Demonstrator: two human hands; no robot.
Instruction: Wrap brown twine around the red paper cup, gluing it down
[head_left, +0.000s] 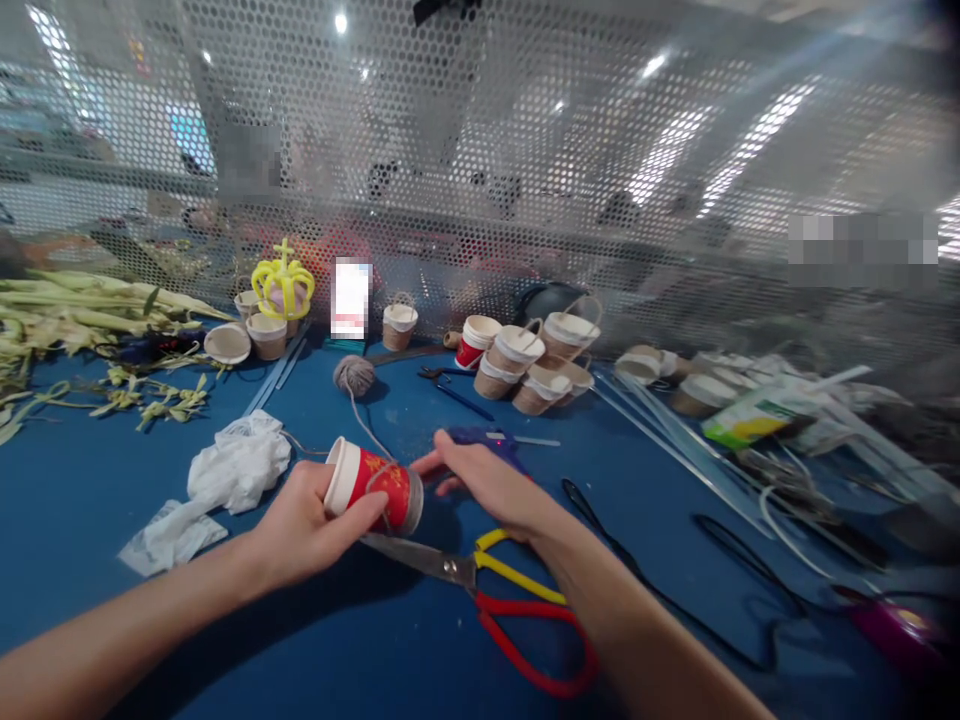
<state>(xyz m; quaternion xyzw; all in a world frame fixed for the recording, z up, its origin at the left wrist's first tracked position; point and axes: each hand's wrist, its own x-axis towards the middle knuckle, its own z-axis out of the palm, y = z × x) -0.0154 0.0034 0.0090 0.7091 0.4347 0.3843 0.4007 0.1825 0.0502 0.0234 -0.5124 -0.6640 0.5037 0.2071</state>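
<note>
Red paper cup (367, 485) lay sideways, grasped by the left hand (300, 520), grey twine (354, 376) trailing to its base. Right hand (487, 485) (fingers loosely extended, clasping nothing) touched that end; taut, snug turns seemed best.

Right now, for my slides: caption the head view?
Left hand holds a red paper cup sideways, right hand at its twine-wrapped base, scissors beneath on blue table.

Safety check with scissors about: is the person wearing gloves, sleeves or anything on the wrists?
No gloves: the left hand and right hand are both bare. Both forearms are uncovered to the frame's edge, with no sleeve in view. No watch, bracelet or ring shows, though the fingers are too small to be sure.
</note>
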